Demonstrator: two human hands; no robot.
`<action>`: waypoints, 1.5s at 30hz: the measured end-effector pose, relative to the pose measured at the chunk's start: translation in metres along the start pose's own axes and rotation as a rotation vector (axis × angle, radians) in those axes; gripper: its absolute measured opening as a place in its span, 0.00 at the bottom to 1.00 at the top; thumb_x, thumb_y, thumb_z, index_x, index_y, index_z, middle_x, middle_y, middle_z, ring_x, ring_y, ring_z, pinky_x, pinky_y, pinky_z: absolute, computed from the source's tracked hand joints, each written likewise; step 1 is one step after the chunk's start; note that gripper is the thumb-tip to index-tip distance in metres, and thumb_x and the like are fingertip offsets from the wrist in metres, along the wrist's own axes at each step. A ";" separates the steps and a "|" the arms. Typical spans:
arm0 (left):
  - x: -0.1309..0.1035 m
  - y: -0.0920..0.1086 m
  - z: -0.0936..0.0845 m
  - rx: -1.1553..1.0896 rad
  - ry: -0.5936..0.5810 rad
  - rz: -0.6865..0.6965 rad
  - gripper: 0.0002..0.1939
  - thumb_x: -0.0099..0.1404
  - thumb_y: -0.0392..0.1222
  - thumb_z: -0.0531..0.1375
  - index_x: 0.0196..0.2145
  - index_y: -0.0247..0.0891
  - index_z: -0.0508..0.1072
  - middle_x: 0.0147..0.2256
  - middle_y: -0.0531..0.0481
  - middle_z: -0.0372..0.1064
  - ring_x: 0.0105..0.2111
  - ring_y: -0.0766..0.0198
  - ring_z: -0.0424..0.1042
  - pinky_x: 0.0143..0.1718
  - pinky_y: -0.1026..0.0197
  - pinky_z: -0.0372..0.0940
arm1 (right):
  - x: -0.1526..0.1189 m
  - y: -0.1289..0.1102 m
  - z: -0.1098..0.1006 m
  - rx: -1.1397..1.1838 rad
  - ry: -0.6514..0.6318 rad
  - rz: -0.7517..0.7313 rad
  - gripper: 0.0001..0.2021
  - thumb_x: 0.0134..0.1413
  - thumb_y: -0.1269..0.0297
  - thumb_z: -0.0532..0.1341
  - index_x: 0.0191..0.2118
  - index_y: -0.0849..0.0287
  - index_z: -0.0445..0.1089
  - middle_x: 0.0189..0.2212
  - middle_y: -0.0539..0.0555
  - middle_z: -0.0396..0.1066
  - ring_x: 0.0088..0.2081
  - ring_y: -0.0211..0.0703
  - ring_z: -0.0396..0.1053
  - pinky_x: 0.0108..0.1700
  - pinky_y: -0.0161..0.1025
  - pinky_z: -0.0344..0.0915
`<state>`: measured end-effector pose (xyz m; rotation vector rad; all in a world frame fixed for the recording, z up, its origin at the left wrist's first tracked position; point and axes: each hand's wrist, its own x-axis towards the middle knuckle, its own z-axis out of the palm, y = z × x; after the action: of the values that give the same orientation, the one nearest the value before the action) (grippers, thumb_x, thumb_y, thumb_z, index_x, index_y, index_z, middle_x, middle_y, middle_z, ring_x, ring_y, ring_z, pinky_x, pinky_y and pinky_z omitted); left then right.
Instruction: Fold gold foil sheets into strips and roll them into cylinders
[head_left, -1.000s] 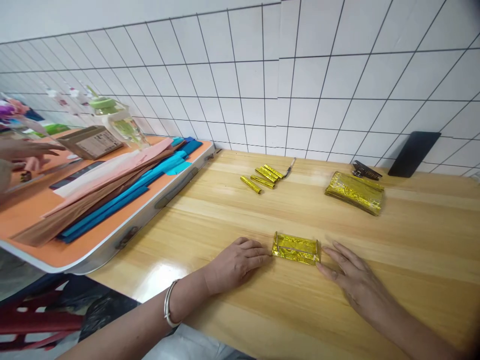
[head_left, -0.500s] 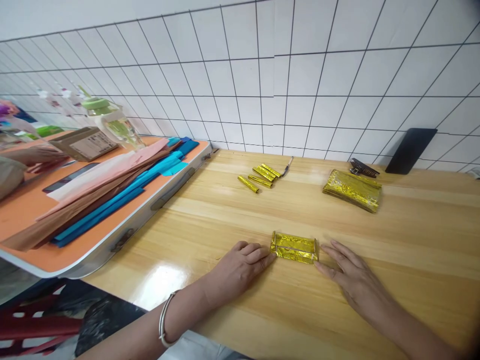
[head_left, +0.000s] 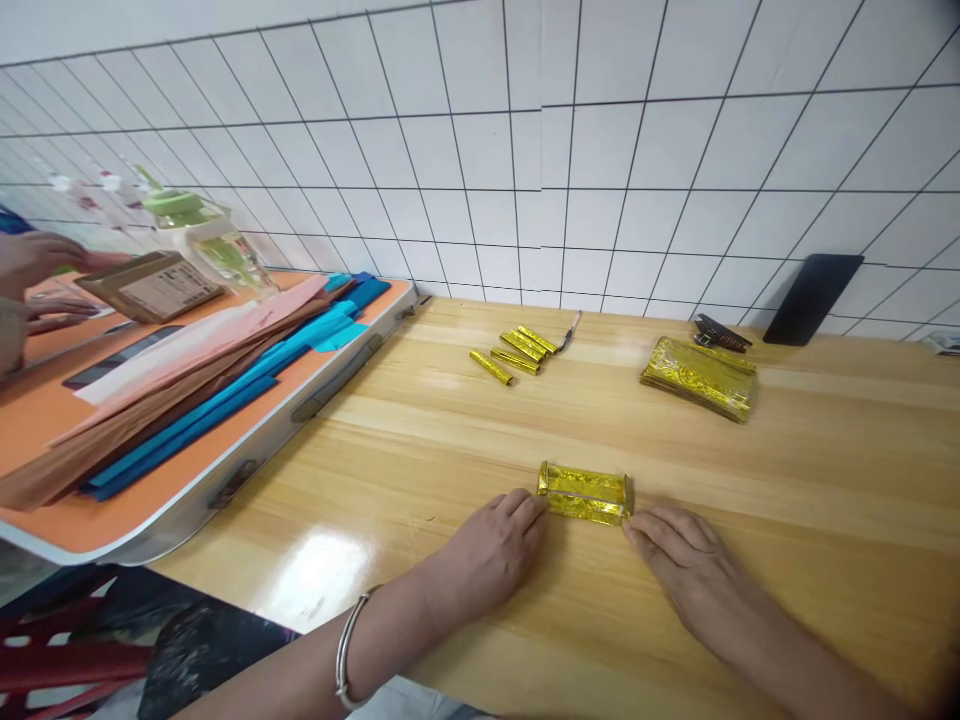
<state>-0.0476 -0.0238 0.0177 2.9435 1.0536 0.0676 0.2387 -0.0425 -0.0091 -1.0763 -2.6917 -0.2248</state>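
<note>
Left fingers [head_left: 520,510] and right fingers [head_left: 667,530], bunched, grip unclear, flank a shiny gold foil rectangle [head_left: 585,483], ends folded, middle seamed.

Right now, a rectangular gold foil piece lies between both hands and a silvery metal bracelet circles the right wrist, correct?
No: the head view shows the bracelet on the left wrist. The gold foil piece lies between left hand and right hand.
</note>
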 end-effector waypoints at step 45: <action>0.015 0.044 0.006 0.322 -0.049 -0.139 0.22 0.64 0.34 0.50 0.55 0.25 0.61 0.45 0.32 0.66 0.41 0.53 0.65 0.31 0.56 0.63 | 0.038 -0.049 -0.004 -0.383 -0.186 0.123 0.26 0.47 0.76 0.52 0.55 0.59 0.63 0.28 0.59 0.67 0.30 0.50 0.62 0.29 0.46 0.59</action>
<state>-0.0083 -0.0480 0.0131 3.1142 1.3768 -0.1937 0.1781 -0.0535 0.0027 -1.4282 -2.7995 -0.6701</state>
